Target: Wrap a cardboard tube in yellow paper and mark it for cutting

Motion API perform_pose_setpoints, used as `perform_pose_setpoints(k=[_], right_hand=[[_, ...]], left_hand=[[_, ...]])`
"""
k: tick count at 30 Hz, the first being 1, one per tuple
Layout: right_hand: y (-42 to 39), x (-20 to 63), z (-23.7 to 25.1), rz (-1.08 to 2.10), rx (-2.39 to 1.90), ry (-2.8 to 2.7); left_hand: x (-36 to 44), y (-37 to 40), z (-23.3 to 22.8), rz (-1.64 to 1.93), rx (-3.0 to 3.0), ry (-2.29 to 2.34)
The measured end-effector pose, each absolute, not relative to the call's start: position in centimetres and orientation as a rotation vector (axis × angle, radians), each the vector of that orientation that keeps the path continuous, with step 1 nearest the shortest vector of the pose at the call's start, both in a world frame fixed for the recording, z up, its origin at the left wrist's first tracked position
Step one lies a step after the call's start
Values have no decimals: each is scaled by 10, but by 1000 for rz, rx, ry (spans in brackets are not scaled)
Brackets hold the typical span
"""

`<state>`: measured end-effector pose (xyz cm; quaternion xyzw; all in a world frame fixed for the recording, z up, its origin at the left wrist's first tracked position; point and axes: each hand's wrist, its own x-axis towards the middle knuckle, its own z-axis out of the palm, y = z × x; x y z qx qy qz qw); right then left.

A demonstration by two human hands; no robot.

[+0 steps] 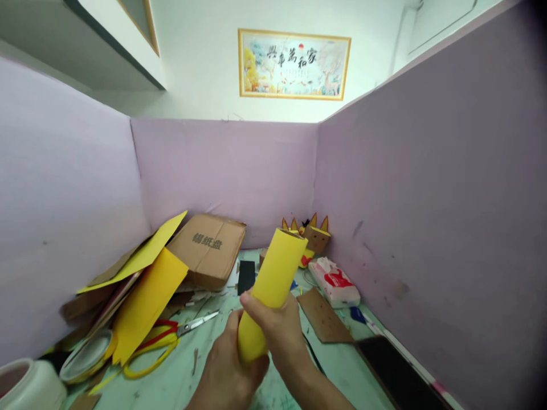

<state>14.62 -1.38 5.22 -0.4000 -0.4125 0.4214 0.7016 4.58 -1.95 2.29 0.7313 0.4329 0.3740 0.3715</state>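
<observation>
A yellow paper tube (277,267) is held up over the middle of the table, tilted with its far end leaning to the right. My left hand (233,359) is closed around its lower end from the left. My right hand (280,324) wraps the tube a little higher, its thumb lying across the near side. A brown inner layer shows at the tube's top opening. To the left of my hands lie scissors (160,344) with red and yellow handles, blades pointing right.
Yellow sheets (149,290) lean at left beside a cardboard box (209,245) and a tape roll (88,356). A white jar (29,384) stands front left. At right are a tissue pack (335,282), a cardboard piece (325,319) and a dark flat panel (399,373). Purple walls (231,171) enclose the table.
</observation>
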Motion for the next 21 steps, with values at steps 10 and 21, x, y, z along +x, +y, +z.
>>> perform_pose_setpoints(k=[10, 21], right_hand=[[-7, 176, 62, 1623, -355, -859], [4, 179, 61, 1214, -669, -656]], left_hand=[[39, -14, 9, 343, 1245, 530], [50, -27, 14, 787, 1751, 1304]])
